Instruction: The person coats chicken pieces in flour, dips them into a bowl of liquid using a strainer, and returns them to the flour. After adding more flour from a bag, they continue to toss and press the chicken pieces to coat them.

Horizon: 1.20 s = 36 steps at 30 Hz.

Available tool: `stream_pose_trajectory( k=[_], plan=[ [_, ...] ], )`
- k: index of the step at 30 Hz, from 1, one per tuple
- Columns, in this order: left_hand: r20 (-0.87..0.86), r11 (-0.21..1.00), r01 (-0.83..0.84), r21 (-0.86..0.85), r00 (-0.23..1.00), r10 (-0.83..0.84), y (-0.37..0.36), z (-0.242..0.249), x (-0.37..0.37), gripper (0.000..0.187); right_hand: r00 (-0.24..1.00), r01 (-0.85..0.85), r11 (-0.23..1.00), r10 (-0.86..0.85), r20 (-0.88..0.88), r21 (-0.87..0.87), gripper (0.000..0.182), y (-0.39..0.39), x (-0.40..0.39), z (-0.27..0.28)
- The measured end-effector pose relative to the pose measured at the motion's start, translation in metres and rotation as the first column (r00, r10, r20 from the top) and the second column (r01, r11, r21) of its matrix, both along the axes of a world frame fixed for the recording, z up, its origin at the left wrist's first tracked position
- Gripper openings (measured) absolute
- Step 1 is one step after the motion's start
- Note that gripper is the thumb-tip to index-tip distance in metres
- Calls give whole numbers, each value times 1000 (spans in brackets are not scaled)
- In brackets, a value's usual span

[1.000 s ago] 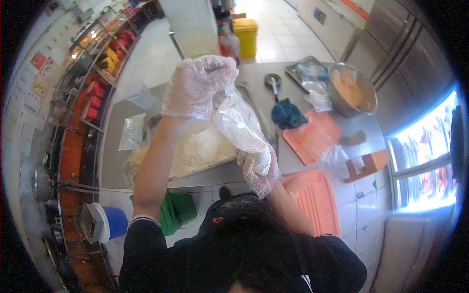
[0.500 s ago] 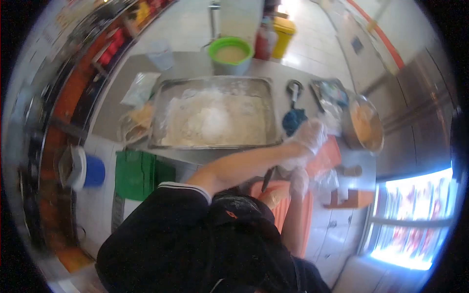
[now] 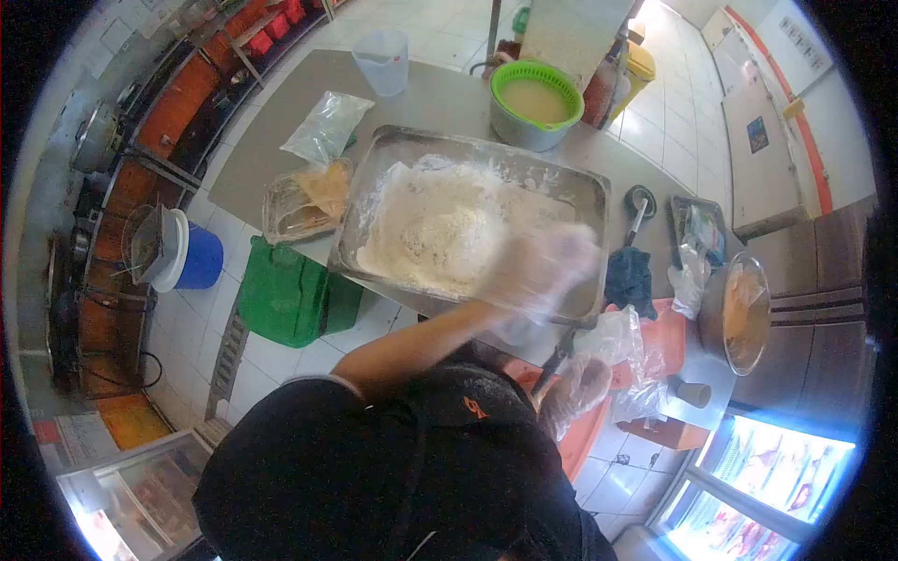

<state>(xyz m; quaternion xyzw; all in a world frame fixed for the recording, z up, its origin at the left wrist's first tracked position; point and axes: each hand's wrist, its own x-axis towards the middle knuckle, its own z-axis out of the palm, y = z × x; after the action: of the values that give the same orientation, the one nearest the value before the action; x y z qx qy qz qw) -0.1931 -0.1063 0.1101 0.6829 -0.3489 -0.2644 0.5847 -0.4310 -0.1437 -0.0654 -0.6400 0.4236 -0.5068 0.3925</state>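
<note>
A metal tray [image 3: 589,198] of flour [image 3: 435,224] rests on the bench [image 3: 435,93], ahead and mostly to the left of the hands. Its long axis runs left to right, the right end slanting slightly nearer the body. The gloved left hand [image 3: 547,266] is the nearer one, over the tray's right part; it is blurred, so whether it is open or holds anything cannot be told. The gloved right hand [image 3: 575,388] is outside the near right corner, fingers partly curled beside a clear plastic bag [image 3: 613,338]; its grip is unclear.
</note>
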Motion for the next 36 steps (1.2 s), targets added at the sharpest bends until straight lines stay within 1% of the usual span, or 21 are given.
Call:
stream_pose_trajectory(
  k=[1,2,3,4,5,7,10,13,15,17,19,21,22,25,26,28,30,31,34,35,36],
  plan=[
    [336,998,-63,-32,939,70,21,-38,29,25,982,-134,985,147,-115,109,30,1,19,22],
    [629,980,-178,-84,754,191,41,-75,58,27,931,-252,940,301,-208,232,32,-1,52,63],
    [160,950,-311,-20,937,310,62,-81,77,26,848,-345,866,453,-274,363,35,-4,87,91],
    [-349,856,-516,34,797,494,83,-87,97,25,731,-459,830,556,-397,317,38,-9,121,100],
    [-466,761,-617,201,622,629,101,-57,111,25,586,-569,770,625,-515,288,41,-14,156,103],
    [-554,682,-716,149,511,658,141,-99,147,28,401,-610,710,660,-635,353,58,-14,230,93],
    [-592,608,-765,212,394,703,154,-87,157,27,374,-742,668,358,-856,-45,73,-13,308,2],
    [-608,695,-667,269,442,660,154,-99,170,28,103,-758,622,411,-906,196,80,-18,356,-31],
    [-632,734,-621,274,459,624,148,-100,176,29,-126,-652,527,635,-762,546,79,-45,370,-3],
    [-646,768,-577,276,481,593,145,-112,184,31,-79,-499,584,706,-704,641,65,-65,374,35],
    [-649,799,-534,276,509,565,140,-141,191,36,115,-495,605,757,-643,624,69,-90,357,24],
    [-516,773,-411,483,580,631,127,-135,200,38,132,-535,520,830,-542,666,71,-94,347,15],
    [-447,741,-339,579,629,636,118,-128,205,40,51,-576,417,876,-479,702,70,-95,342,13],
    [-339,601,-141,787,715,611,86,-100,217,36,83,-642,448,847,-525,622,63,-87,328,15],
    [-302,585,-98,805,780,547,79,-122,213,35,130,-655,505,808,-575,562,60,-81,327,16],
    [-140,600,-88,795,936,322,58,-228,183,33,-21,-355,602,760,-650,715,60,-41,360,60],
    [123,586,-215,781,974,192,34,-311,147,31,-35,-186,661,735,-678,727,62,-24,369,52],
    [143,534,-312,786,932,333,22,-305,139,28,33,-180,684,723,-690,707,63,-20,368,25],
    [-295,679,-40,733,881,370,34,-264,173,28,89,-113,657,754,-651,745,62,-36,352,13],
    [-293,754,-99,649,883,368,37,-257,177,28,83,-87,632,775,-627,770,61,-47,349,20],
    [-298,816,-151,558,881,367,44,-252,174,29,247,-165,582,806,-538,796,60,-59,338,20]
  ],
)
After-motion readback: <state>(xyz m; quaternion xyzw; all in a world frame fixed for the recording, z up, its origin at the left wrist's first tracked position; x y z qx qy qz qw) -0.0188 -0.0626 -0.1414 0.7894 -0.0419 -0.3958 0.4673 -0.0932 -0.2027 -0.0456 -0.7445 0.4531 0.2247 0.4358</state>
